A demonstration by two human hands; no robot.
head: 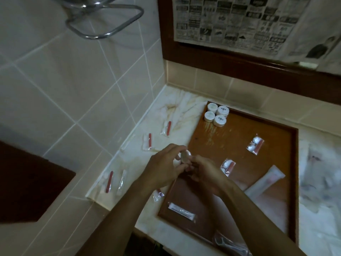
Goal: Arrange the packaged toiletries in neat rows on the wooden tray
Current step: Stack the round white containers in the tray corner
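Observation:
Both hands meet over the left rim of the wooden tray (pixel 239 130). My left hand (pixel 166 163) and my right hand (pixel 204 170) together pinch a small round white packet (pixel 185 156) between their fingertips. Several round white soap packs (pixel 216 114) stand grouped in the tray's far left corner. Two clear sachets with red sticks (pixel 255 144) (pixel 227 166) lie on the tray's right part. A long white tube pack (pixel 265 183) and a flat white packet (pixel 181 211) also lie on the tray.
Loose sachets with red sticks lie on the marble counter left of the tray (pixel 167 128) (pixel 148 142) (pixel 108 182), plus a clear sachet (pixel 122 182). More clear wrappers lie right of the tray (pixel 321 174). Tiled wall at left, a framed mirror covered with newspaper (pixel 239 21) behind.

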